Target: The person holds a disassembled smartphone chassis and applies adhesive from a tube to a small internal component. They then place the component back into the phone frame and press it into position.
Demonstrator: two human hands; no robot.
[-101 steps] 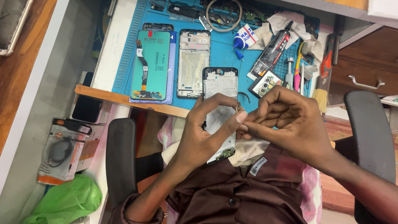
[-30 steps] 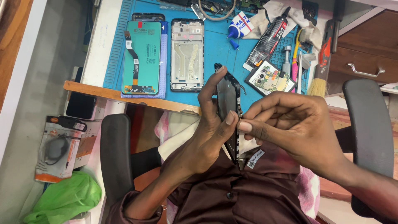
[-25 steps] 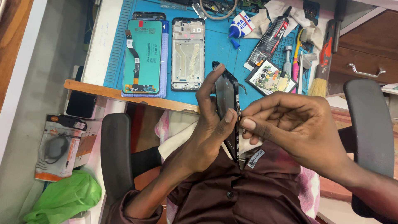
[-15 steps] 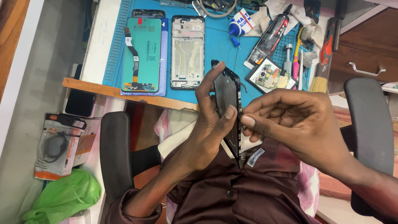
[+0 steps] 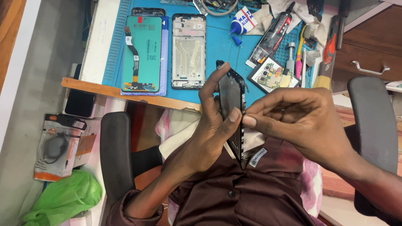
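Change: black rectangular phone frame (image 5: pixel 231 109), flat and face-up seconds ago, now stands edge-on above the lap.
Left hand (image 5: pixel 212 125): grip clamped around it.
Right hand (image 5: pixel 302 118): fingertips pinched together on its side edge.
Meaning: work seems shifted to the edge.

Phone frame (image 5: pixel 233 109) now edge-on, upright.

The phone frame (image 5: pixel 231 109) looks like glossy black plastic with a thin dark edge. The mat (image 5: pixel 226 54) is matt blue, rubbery, with a ribbed strip down its left side. The tabletop (image 5: pixel 125 93) has a bare wood edge. The shirt (image 5: pixel 234 196) is soft brown cloth. The bag (image 5: pixel 63 199) is crinkly green plastic, and the chair arms (image 5: pixel 115 155) are smooth black plastic.
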